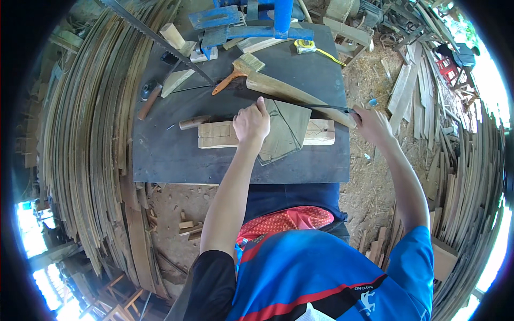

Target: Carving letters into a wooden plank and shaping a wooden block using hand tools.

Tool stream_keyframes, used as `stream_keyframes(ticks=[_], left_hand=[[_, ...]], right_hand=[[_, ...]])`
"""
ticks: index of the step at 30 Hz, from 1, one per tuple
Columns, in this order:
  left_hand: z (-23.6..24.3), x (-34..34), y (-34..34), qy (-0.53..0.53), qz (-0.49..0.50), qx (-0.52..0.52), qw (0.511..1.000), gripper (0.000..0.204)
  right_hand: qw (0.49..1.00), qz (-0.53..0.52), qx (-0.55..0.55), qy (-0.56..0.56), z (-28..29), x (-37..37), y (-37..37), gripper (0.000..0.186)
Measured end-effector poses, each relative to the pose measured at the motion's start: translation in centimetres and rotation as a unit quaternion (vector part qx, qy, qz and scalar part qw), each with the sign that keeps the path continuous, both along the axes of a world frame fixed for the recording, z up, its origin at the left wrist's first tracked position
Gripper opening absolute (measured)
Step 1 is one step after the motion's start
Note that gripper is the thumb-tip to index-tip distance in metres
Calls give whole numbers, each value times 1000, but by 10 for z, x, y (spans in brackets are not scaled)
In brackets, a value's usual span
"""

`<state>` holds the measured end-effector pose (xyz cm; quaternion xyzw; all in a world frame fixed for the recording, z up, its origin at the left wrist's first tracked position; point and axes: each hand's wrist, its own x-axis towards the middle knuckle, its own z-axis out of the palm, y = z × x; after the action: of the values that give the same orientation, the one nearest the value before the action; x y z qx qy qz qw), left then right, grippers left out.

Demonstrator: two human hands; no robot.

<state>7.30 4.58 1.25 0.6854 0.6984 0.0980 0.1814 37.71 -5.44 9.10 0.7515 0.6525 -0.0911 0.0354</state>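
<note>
My left hand is closed on the left edge of a flat, tilted wooden board with dark lines drawn on it. The board rests over a pale squared wood block on the dark tabletop. Closed around the end of a long, thin, dark file-like tool, my right hand is off the table's right edge. The tool reaches left to the board's far edge; its exact kind is hard to make out. Behind it lies a long tapered piece of wood.
A brush, a yellow tape measure, a wooden-handled tool and a toothed saw blade are around the table's far side. A blue metal frame stands at the back. Stacked planks line the left.
</note>
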Motion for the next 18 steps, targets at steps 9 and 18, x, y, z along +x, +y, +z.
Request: stream_keyframes(ticks=[9, 18], left_hand=[[-4, 1, 4, -4, -1, -2, 1000, 67], [-2, 4, 3, 7, -12, 23, 1000, 68]], right_hand=[[995, 49, 80, 41, -50, 25, 56, 27], [987, -18, 145, 72, -42, 10, 68, 25]])
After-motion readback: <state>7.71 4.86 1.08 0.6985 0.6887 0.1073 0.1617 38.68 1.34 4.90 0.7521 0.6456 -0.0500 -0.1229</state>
